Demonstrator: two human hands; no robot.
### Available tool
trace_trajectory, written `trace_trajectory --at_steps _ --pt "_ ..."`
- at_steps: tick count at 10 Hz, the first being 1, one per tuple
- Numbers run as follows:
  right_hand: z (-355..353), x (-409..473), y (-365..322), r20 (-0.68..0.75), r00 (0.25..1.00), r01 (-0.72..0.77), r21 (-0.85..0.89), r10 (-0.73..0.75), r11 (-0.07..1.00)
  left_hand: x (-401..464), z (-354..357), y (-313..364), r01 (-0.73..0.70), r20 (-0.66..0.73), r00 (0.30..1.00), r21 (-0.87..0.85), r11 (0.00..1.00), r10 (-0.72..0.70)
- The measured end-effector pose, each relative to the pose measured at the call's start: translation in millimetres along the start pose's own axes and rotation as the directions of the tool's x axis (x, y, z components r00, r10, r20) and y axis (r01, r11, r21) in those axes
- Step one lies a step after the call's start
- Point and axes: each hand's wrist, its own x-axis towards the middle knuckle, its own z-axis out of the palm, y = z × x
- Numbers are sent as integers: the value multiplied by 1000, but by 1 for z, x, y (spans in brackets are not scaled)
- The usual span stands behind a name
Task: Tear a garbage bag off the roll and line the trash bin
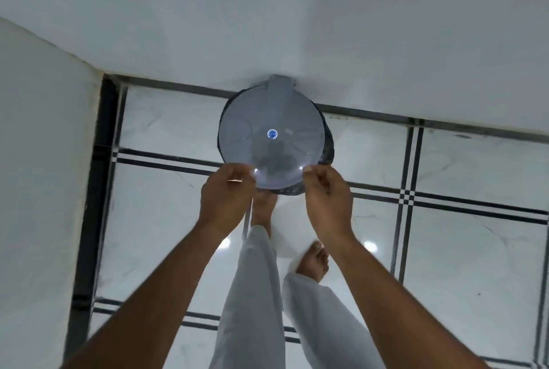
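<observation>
A round grey trash bin stands on the floor against the white wall, seen from above with its domed grey lid down. A black garbage bag shows as a dark edge around the bin's right and near side under the lid. My left hand has its curled fingers at the lid's near left rim. My right hand pinches at the lid's near right rim, beside the black bag. Whether the fingers hold the lid's rim or the bag's edge I cannot tell. The bag roll is out of view.
White wall rises behind the bin and another white wall stands at the left. The floor is glossy white tile with black stripes. My bare feet and white trouser legs are just before the bin.
</observation>
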Motion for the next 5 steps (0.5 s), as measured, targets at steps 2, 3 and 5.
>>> trace_trajectory --at_steps 2,3,5 --pt "-79 -94 -117 2 996 83 138 -84 987 -110 -60 115 -109 -50 993 -137 985 103" --pt "-121 -150 -192 5 979 199 175 -203 964 -173 -102 184 -295 -58 955 -121 948 290" --pt "-192 -271 -323 -33 902 428 208 -431 880 -284 -194 291 -538 -61 842 -49 841 535"
